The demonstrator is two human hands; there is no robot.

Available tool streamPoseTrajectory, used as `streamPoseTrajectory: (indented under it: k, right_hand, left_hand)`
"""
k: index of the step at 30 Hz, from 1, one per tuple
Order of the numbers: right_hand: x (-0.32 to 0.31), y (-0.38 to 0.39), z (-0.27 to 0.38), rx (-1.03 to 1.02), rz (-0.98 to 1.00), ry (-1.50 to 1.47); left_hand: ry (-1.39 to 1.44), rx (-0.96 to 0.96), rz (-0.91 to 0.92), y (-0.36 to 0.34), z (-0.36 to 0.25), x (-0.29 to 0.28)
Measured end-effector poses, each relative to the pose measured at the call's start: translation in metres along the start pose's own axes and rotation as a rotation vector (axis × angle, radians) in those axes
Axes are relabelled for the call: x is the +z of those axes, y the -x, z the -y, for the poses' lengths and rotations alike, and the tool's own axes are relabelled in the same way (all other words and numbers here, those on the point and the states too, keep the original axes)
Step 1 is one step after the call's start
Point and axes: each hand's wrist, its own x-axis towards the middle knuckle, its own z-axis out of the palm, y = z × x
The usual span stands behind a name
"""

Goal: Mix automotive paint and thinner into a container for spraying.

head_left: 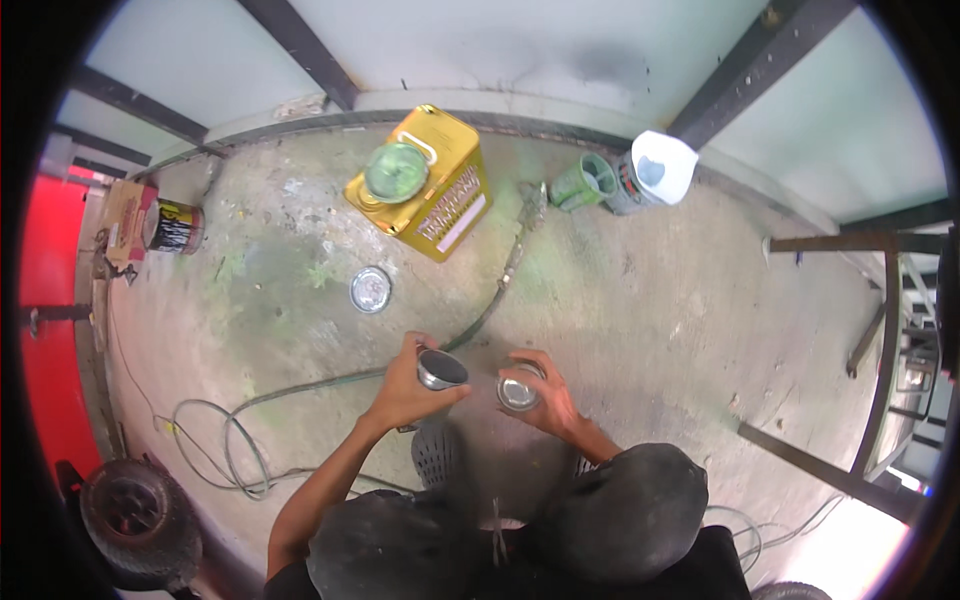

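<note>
I am looking down and my left hand is wrapping its fingers tight around a small metal cup, holding it by its side, just above the concrete floor. The cup looks hard, light and a bit slippery, so the side is a good place to grab. Just beside it, my right hand is curling around a round metal lid, gripping its rim.

A small open metal cup, tilted, beside a round shiny tin, seemingly lidded.
</note>
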Motion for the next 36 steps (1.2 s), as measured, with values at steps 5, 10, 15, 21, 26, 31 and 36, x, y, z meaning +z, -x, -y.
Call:
streamPoseTrajectory:
  k: [5, 10, 15, 21, 26, 31, 36]
  right_hand:
    - [-0.014, 0.003, 0.0, -0.001, 0.02, 0.092]
    - [-0.013, -0.006, 0.018, 0.044, 0.105, 0.262]
    - [-0.019, -0.005, 0.022, 0.11, 0.132, 0.4]
    - [-0.018, -0.013, 0.029, 0.087, 0.132, 0.491]
    - [-0.012, -0.027, 0.033, 0.129, 0.144, 0.48]
    - [-0.016, -0.017, 0.028, 0.113, 0.08, 0.522]
    - [-0.014, -0.016, 0.032, 0.148, 0.073, 0.523]
  left_hand:
    - [-0.037, -0.023, -0.212, 0.011, 0.027, -0.023]
    - [-0.171, -0.087, -0.338, 0.01, 0.064, -0.058]
    - [-0.216, -0.157, -0.423, -0.011, 0.106, -0.081]
    - [-0.328, -0.183, -0.431, -0.038, 0.146, -0.122]
    - [-0.625, -0.001, -0.671, -0.068, 0.132, -0.153]
    - [-0.227, 0.532, -0.819, -0.115, -0.015, -0.141]
    - [-0.274, 0.611, -0.721, -0.124, -0.103, -0.11]
